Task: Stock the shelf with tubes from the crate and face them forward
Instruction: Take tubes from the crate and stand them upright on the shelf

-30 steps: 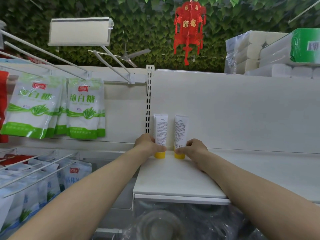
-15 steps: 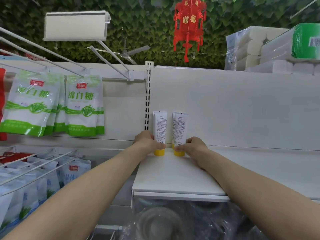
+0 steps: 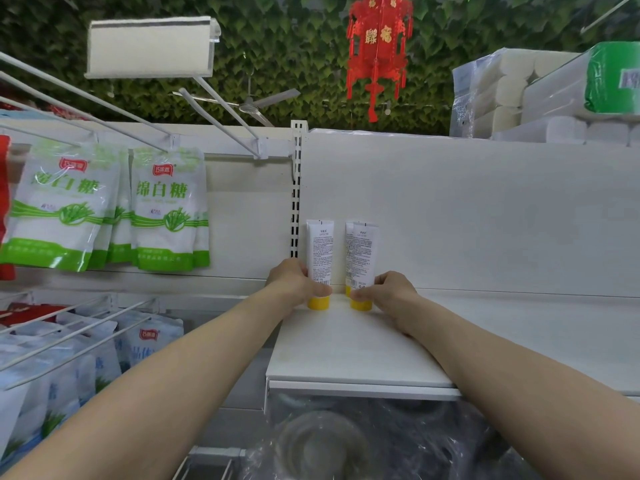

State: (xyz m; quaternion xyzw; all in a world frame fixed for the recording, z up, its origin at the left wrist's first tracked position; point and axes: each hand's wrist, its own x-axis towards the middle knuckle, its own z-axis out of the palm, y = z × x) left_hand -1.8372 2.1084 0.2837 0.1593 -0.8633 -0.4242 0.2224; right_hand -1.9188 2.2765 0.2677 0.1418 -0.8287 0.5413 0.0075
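Note:
Two white tubes with yellow caps stand cap-down at the back left of the white shelf (image 3: 346,355), against the back panel. Their printed text sides face me. My left hand (image 3: 294,282) grips the left tube (image 3: 320,249) near its base, thumb across the front just above the cap. My right hand (image 3: 391,292) pinches the right tube (image 3: 362,252) at its lower end. A second yellow cap peeks out behind the right tube. The crate is out of view.
Green-and-white sugar bags (image 3: 166,216) hang on pegs to the left, with more bags (image 3: 69,362) on wire hooks below. Wrapped paper rolls (image 3: 540,95) lie on top at right. A plastic-wrapped item (image 3: 346,441) lies under the shelf. A red lantern (image 3: 377,46) hangs overhead.
Both hands stay on the tube bases. The right tube has turned or tilted slightly and a second yellow cap now shows behind it. The view shifted a little.

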